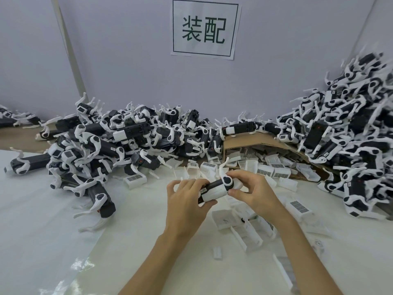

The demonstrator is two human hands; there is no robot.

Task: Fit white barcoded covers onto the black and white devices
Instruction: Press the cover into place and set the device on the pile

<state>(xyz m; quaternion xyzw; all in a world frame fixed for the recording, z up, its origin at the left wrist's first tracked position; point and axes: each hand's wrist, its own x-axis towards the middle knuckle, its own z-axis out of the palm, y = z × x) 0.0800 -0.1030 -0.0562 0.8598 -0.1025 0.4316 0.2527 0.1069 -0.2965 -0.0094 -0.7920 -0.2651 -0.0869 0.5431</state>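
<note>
One black and white device (218, 185) is gripped between the left hand (187, 201) and the right hand (253, 194), fingers curled round each end, with one white barcoded cover (213, 194) on its near side. Just beyond the grip, one cardboard box (244, 140) lies tipped, spilling loose covers (274, 168), too many to count, toward the hands. Two piles of devices, the left heap (110, 141) and the right heap (350, 145), hem the grip in.

Table (42, 220) (white-sheeted) bears heaped devices (127, 133); loose covers (297, 206); cardboard box (244, 139).
</note>
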